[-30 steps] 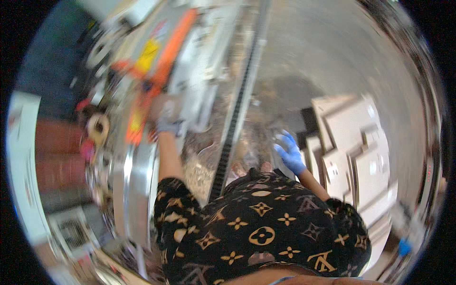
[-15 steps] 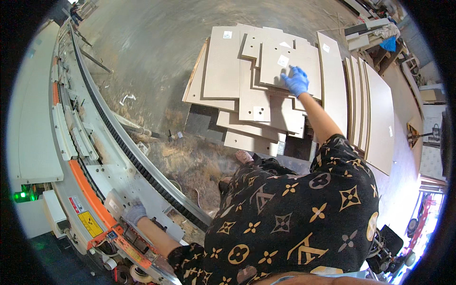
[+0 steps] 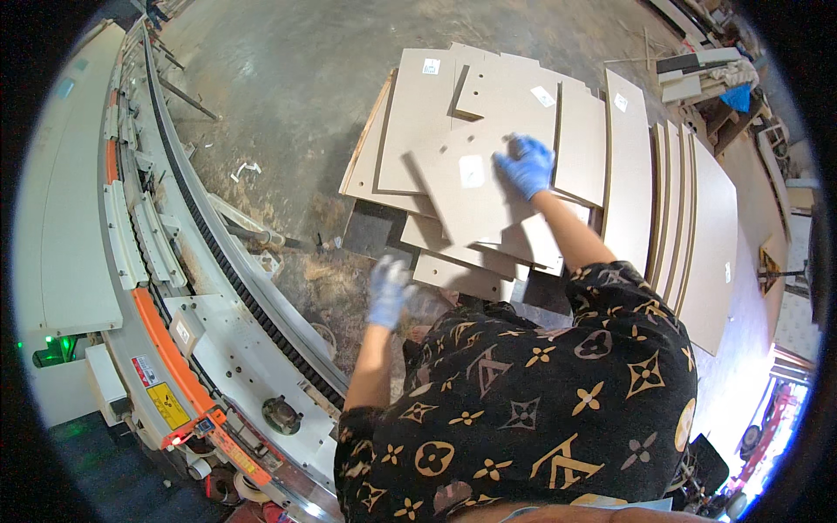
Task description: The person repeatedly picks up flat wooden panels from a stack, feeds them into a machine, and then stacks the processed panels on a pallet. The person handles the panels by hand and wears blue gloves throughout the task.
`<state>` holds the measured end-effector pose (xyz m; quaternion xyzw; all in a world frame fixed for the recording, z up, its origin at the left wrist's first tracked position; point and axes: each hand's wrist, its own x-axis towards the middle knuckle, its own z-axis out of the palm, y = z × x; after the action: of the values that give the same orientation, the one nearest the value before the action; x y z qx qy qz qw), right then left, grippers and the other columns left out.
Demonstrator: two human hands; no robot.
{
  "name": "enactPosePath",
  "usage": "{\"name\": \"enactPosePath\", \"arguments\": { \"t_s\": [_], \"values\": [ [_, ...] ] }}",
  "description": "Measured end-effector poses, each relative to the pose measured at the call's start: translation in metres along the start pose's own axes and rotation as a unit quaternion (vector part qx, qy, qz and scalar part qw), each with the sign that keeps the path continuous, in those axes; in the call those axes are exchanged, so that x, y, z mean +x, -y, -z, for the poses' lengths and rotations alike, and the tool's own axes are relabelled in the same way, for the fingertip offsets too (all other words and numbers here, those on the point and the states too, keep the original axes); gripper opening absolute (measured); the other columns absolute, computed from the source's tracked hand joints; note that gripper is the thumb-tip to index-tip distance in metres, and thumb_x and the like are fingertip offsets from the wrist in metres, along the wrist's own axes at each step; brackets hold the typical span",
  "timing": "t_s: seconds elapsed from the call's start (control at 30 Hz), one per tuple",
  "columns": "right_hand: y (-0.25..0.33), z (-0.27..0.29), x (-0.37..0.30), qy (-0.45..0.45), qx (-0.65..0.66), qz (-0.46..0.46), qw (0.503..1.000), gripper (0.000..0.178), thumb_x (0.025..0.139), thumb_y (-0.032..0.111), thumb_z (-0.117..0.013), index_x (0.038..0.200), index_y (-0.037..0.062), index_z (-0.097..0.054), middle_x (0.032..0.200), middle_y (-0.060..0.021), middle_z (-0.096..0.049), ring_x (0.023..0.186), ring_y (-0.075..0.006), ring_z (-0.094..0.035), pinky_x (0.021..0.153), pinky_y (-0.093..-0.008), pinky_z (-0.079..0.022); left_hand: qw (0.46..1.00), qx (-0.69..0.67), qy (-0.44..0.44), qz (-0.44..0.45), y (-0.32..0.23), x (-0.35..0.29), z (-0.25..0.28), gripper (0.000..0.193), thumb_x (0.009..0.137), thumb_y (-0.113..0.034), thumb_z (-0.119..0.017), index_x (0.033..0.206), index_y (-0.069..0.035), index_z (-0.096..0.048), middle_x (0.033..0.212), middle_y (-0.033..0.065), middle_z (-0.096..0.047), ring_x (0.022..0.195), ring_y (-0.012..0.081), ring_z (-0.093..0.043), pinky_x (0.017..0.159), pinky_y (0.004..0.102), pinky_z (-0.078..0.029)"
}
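My right hand (image 3: 527, 166), in a blue glove, is closed on the right edge of a pale board (image 3: 458, 192) with a white label. The board is turned askew above the stack of similar boards (image 3: 418, 122) and shades those below. My left hand (image 3: 388, 292), in a pale bluish glove, is raised between the machine and the stack. Its fingers look spread, though smeared by motion, and nothing shows in them. On the machine (image 3: 235, 362) to the left, a small labelled panel (image 3: 186, 329) stands beside the orange guard (image 3: 157, 327).
More boards (image 3: 697, 227) lean in a row at the right. A black toothed belt track (image 3: 231, 283) curves along the machine's near side. White scraps (image 3: 246, 171) lie on the concrete floor, and timber offcuts (image 3: 697, 74) are piled at the far right.
My right hand has drawn the labelled board left and nearer, turning it. My left hand has left the machine and come up toward the stack. The small panel has moved farther along the machine.
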<state>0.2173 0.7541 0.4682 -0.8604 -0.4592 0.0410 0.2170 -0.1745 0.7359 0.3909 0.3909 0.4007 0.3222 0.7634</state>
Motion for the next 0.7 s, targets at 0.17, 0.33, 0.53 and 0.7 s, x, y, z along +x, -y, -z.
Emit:
{"name": "enactPosePath", "arguments": {
  "t_s": [0.17, 0.33, 0.53, 0.7],
  "values": [
    [0.070, -0.045, -0.069, -0.015, -0.007, 0.067, 0.998, 0.062, 0.075, 0.045, -0.067, 0.128, 0.0149, -0.054, 0.126, -0.0153, -0.051, 0.119, -0.0324, -0.043, 0.105, -0.0445, -0.028, 0.995, -0.053, -0.016, 0.084, 0.047, 0.035, -0.043, 0.051, 0.086, -0.034, -0.066, 0.126, -0.004, -0.052, 0.113, 0.0060, -0.059, 0.099, 0.0218, -0.058, 0.086, 0.0387, -0.051],
    [0.127, -0.068, -0.110, 0.158, 0.356, 0.025, 0.921, 0.055, 0.086, 0.038, -0.063, 0.131, 0.0089, -0.051, 0.129, -0.0138, -0.052, 0.120, -0.0269, -0.047, 0.104, -0.0376, -0.036, 0.972, -0.018, -0.233, -0.007, -0.010, -0.068, 0.002, 0.049, 0.083, -0.024, -0.072, 0.120, 0.002, -0.055, 0.106, 0.0104, -0.063, 0.090, 0.0189, -0.059, 0.075, 0.0329, -0.051],
    [0.240, -0.074, -0.168, 0.216, 0.419, 0.162, 0.867, 0.040, 0.099, 0.027, -0.047, 0.129, 0.0004, -0.052, 0.128, -0.0117, -0.055, 0.122, -0.0202, -0.047, 0.105, -0.0315, -0.034, 0.884, -0.092, -0.419, -0.187, -0.052, -0.221, 0.113, 0.055, 0.085, -0.026, -0.071, 0.128, -0.002, -0.047, 0.112, 0.0073, -0.058, 0.099, 0.0181, -0.057, 0.077, 0.0329, -0.051],
    [0.273, -0.088, -0.204, 0.293, 0.444, 0.204, 0.822, 0.037, 0.099, 0.025, -0.050, 0.125, 0.0003, -0.054, 0.125, -0.0098, -0.057, 0.117, -0.0182, -0.050, 0.103, -0.0317, -0.036, 0.755, -0.302, -0.552, -0.185, -0.036, -0.319, 0.198, 0.051, 0.087, -0.024, -0.067, 0.131, -0.006, -0.046, 0.122, 0.0091, -0.055, 0.101, 0.0224, -0.058, 0.080, 0.0364, -0.052]
  ]
}}
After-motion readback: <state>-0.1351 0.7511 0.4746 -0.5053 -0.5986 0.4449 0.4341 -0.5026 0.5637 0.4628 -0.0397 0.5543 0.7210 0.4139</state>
